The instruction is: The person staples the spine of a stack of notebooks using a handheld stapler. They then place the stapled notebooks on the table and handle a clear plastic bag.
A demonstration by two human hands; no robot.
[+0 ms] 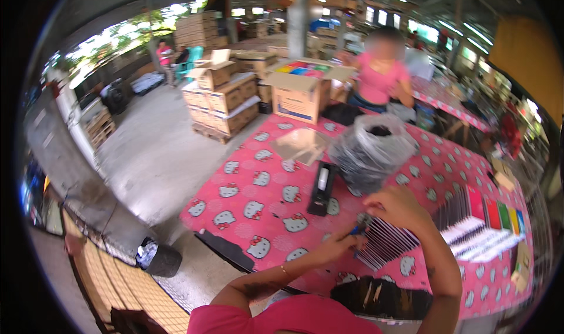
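Observation:
My left hand is closed on a small blue and dark thing, too blurred to name. Just right of it, my right hand has its fingers pinched together; what is in them, if anything, does not show clearly. Both hands are close together over a fanned row of flat items with black and white edges on the table. Behind my left hand lies a black tape dispenser. A clear plastic bag of dark contents stands beyond my right hand.
The table has a pink patterned cover. At right sit more striped-edged stacks and coloured items. An open carton stands at the far edge, near a person in pink. A dark bin is on the floor left.

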